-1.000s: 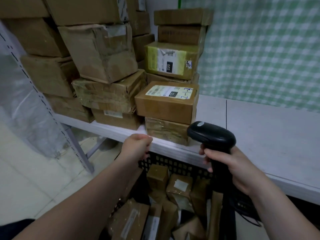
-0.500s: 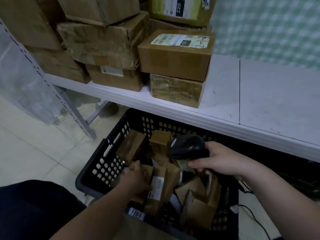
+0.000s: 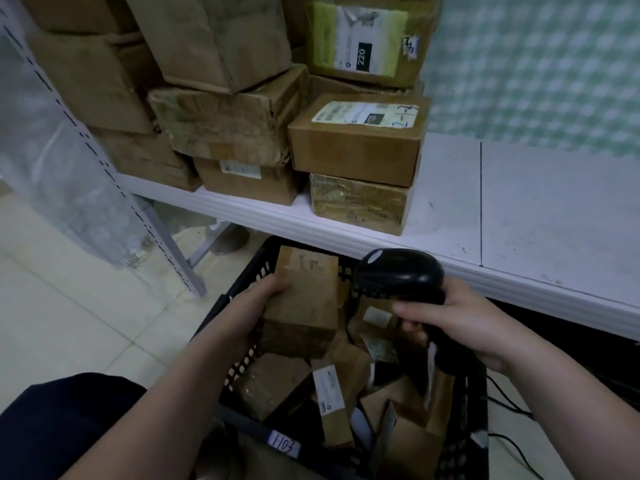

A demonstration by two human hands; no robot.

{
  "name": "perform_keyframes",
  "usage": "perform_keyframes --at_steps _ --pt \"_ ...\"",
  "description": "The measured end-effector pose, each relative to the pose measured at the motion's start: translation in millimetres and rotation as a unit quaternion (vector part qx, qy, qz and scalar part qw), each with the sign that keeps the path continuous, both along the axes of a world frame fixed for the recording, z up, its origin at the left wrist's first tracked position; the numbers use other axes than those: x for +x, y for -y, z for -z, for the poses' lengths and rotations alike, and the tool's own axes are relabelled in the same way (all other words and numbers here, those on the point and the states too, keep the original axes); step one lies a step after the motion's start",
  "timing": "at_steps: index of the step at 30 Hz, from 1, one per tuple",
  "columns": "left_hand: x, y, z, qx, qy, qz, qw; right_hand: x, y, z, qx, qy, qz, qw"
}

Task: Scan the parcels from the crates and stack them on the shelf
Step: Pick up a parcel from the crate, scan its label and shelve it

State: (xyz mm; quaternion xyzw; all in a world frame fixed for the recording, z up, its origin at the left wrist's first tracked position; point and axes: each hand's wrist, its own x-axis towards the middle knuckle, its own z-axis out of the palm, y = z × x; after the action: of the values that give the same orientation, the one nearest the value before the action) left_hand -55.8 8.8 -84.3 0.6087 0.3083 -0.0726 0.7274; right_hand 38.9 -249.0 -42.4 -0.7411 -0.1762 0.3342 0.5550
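A brown parcel (image 3: 301, 306) is showing against the black crate (image 3: 239, 372); the scanner (image 3: 398, 275) is gleaming black, the backdrop (image 3: 536, 64) showing green-and-white checks.

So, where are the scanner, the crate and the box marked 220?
scanner (image 3: 398, 275), head view, its black top
crate (image 3: 258, 269), head view, its left wall
box marked 220 (image 3: 356, 36), head view, its white label

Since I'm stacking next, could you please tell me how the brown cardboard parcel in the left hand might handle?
The brown cardboard parcel is probably stiff: its faces look flat. Likely light, since the left hand alone holds it. Boxy, so unlikely to roll.
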Motion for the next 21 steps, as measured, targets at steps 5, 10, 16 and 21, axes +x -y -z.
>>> perform_keyframes --at_steps 5,10,16,21 --pt "-15.2 21.9 -24.2 -0.113 0.064 -0.014 0.991 -12.3 0.5 -12.5 0.086 -0.041 0.082 0.992" --pt "-15.3 41.8 -35.5 -0.225 0.112 -0.018 0.968 -18.5 -2.0 -17.1 0.133 -0.06 0.111 0.983" --pt "-0.2 63.6 -39.0 -0.061 0.159 -0.002 0.985 -15.2 3.0 -23.1 0.178 -0.073 0.142 0.971" --pt "1.9 83.1 -53.6 -0.033 0.148 0.068 0.986 -14.6 9.9 -28.9 0.189 -0.05 0.13 0.972"
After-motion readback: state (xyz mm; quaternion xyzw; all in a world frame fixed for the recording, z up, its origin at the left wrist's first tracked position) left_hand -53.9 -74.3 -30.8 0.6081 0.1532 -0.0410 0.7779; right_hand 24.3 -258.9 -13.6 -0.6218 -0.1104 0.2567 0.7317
